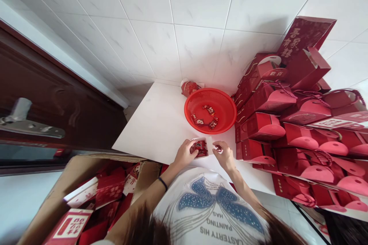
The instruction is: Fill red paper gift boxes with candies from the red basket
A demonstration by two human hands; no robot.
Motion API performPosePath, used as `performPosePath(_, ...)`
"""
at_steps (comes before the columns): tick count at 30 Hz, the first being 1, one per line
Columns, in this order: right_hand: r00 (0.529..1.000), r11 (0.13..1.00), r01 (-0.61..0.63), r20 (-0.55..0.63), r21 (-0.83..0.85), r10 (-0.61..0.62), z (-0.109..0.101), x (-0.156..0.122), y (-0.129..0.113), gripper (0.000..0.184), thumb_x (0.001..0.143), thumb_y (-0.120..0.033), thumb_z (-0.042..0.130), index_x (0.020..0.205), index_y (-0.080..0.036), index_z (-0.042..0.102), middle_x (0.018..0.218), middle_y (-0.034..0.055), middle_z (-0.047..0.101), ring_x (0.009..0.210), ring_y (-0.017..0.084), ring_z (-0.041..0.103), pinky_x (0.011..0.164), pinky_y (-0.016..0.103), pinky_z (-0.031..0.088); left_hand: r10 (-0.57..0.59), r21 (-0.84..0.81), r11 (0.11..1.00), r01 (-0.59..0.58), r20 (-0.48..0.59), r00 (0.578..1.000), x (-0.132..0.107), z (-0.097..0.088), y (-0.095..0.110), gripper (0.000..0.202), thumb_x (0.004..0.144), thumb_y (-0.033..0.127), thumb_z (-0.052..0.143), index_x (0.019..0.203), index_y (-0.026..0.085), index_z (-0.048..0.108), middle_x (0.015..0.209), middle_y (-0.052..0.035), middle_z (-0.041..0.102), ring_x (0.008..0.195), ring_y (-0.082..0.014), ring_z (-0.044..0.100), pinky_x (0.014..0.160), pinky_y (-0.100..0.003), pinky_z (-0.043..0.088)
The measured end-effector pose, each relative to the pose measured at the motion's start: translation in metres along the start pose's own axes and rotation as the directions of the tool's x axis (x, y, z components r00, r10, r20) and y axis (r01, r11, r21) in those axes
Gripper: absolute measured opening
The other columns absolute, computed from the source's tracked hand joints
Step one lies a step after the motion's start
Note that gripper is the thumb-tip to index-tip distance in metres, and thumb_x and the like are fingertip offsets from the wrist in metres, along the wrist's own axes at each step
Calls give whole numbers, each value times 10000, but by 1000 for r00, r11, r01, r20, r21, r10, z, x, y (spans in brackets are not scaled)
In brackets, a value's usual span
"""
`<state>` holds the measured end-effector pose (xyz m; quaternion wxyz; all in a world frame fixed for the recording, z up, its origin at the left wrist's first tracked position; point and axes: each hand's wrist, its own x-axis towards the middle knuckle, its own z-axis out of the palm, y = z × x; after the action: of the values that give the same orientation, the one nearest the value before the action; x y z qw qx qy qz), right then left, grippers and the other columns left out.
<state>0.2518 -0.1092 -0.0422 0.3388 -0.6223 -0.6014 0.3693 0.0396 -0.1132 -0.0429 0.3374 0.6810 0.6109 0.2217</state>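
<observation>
My left hand (184,154) is closed around a small open red box (200,148) with wrapped candies showing inside it, held at the near edge of the white table (155,122). My right hand (224,155) is beside the box, fingers pinched on a small red candy (218,147). Just beyond the hands sits a red plastic basket (210,110) holding several red wrapped candies.
A large pile of red gift boxes (287,122) with handles fills the right side. A cardboard carton (94,195) at lower left holds flat red boxes. A small red bag (188,87) lies behind the basket. A dark wooden door (51,99) stands at left.
</observation>
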Motion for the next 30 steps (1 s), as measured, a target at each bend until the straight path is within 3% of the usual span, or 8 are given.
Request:
performPosePath(5,1000,1000,20,0,-18,-20,10,-5,3,247,721,-234,538,899,-196,705,865,57,701,663,152,628,706,288,541,-31,-8,999,32,108,994,5,9,-2,478,773,100,638,1235,223,648,1222,-84,683,963,-207,685,929,-366,575)
performPosePath(11,1000,1000,19,16,-14,-19,11,-9,8,214,745,-249,524,830,-191,712,815,63,698,626,152,613,670,281,534,-36,37,999,31,146,989,3,8,-8,456,814,152,632,1266,204,643,1228,-107,688,1021,-225,693,946,-352,563)
performPosePath(16,1000,1000,8,15,-3,-8,10,-8,4,219,751,-266,525,823,-186,715,811,67,700,617,150,610,669,279,532,-95,156,984,80,91,991,6,5,2,399,804,291,719,1184,187,652,1213,-108,688,1088,-268,675,956,-376,544)
performPosePath(19,1000,1000,8,15,4,-8,11,-8,1,219,753,-279,529,827,-188,715,819,68,704,619,150,608,673,281,533,-92,174,982,76,87,992,9,2,8,301,800,290,721,1076,188,656,1101,-77,707,999,-248,691,897,-349,550)
performPosePath(22,1000,1000,8,22,19,-8,10,-7,-1,228,754,-298,525,829,-189,712,842,75,710,630,150,608,680,284,535,-37,95,995,28,91,995,11,-2,9,209,839,209,648,1048,209,657,1057,-42,713,904,-191,690,866,-304,548)
performPosePath(25,1000,999,0,12,34,0,7,-6,-2,227,747,-307,521,810,-189,705,838,78,710,616,147,599,665,279,530,2,-10,1000,-1,77,997,10,-4,4,254,862,174,606,1104,218,668,1040,-39,716,841,-164,679,822,-281,553)
performPosePath(30,1000,999,22,-10,33,-22,1,-3,-3,194,757,-293,515,728,-193,679,755,67,686,617,155,602,662,272,526,3,-128,992,-14,-85,996,5,-6,-6,170,848,140,599,951,194,722,882,-40,685,743,-150,669,741,-279,561)
